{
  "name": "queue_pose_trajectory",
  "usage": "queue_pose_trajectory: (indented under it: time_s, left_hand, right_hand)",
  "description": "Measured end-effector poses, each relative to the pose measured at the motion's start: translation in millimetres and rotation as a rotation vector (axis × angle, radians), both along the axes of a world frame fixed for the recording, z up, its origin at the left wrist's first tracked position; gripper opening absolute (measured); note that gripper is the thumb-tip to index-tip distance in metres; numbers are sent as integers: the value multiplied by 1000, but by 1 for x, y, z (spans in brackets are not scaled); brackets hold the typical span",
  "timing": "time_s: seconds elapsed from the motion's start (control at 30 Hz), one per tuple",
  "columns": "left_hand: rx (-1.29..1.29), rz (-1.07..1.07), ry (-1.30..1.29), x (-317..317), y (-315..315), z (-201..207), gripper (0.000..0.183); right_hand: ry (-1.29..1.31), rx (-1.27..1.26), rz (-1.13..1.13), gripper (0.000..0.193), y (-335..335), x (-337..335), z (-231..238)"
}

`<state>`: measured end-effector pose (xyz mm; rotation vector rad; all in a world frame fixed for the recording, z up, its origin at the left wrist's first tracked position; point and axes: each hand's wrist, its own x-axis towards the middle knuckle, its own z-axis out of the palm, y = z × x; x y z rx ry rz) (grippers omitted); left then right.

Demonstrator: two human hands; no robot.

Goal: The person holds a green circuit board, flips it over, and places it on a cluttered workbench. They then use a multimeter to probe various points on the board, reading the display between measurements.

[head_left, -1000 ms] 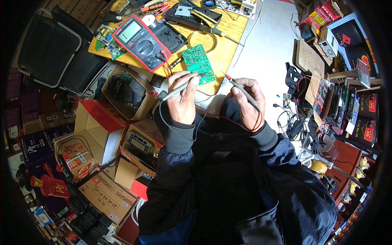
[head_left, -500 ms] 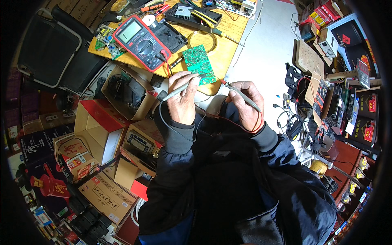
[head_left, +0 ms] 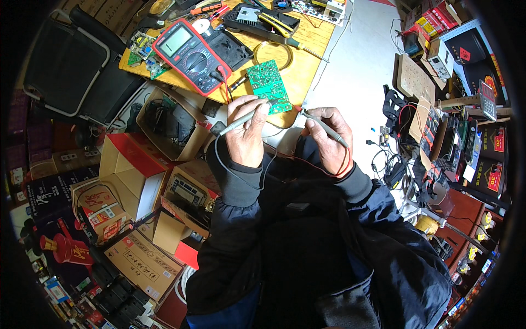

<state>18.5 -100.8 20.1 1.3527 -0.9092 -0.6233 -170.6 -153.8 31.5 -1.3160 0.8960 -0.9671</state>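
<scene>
My left hand is closed round a grey test probe, its front end over the lower part of a green circuit board. Between the fingers of my right hand is a second grey test probe with a red front end, which points at the board's lower right edge. Whether either tip touches the board I cannot tell. The board lies solder side up at the table's near corner. Left of it rests a red-framed multimeter with a lit display and leads plugged in.
On the yellow table lie a roll of tape, a screwdriver and a black plastic casing. Cardboard boxes crowd the floor at left, near a black chair. Tangled cables lie at right.
Almost nothing differs. The whole view has shifted very slightly, and both hands keep their hold on the probes at the board.
</scene>
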Motion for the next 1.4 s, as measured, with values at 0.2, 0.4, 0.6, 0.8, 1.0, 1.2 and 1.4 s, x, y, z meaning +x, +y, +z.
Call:
queue_pose_trajectory:
  time_s: [0.2, 0.4, 0.6, 0.8, 1.0, 1.2, 1.4]
  left_hand:
    - [26, 17, 17, -1, 1, 3, 21]
    - [20, 20, 45, -2, 1, 4, 20]
    - [8, 15, 47, -2, 2, 3, 19]
    - [6, 22, 46, -4, 1, 4, 19]
    - [2, 26, 45, -4, 0, 4, 18]
    - [0, 25, 34, -3, 0, 2, 17]
    - [7, 13, 50, -3, 2, 2, 18]
  right_hand:
    - [14, -20, 2, 17, 1, 1, 1]
    - [-1, -18, -11, 18, 0, 0, 2]
    - [0, 11, -18, 19, -4, -1, 0]
    - [-14, 4, 2, 21, -4, -1, 2]
    - [-17, 12, 9, 21, -4, -1, 3]
    - [-19, 20, 8, 20, -4, -1, 3]
    - [14, 22, 5, 21, -5, -1, 3]
